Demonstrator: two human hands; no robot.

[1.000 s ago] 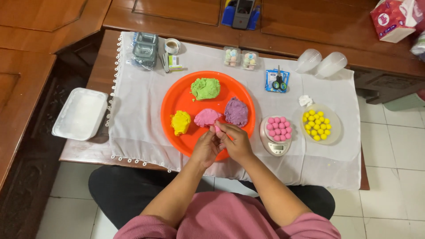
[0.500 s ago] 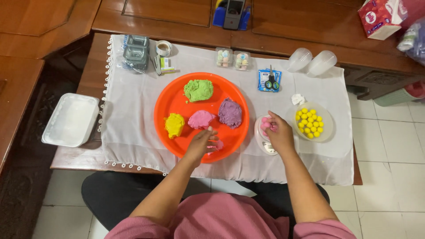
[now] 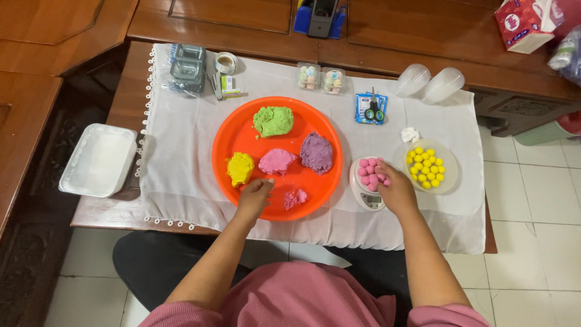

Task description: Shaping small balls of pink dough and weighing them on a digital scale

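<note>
Since a moment ago both hands sit slightly nearer. On the surface [image 3: 181, 175], the orange tray [image 3: 242, 130] holds dough lumps — the left hand [image 3: 254, 195] rests there, fingers curled beside the pink dough [image 3: 277, 161]. Right hand [image 3: 396, 188] touches pink balls [image 3: 370, 172] on the small scale [image 3: 370, 200]; grip unclear.

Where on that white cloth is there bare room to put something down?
Bare cloth lies left of the orange tray, below the grey box. A smaller patch sits between the scissors and the pink balls. The right side is crowded: the yellow balls and the right hand close together.
</note>
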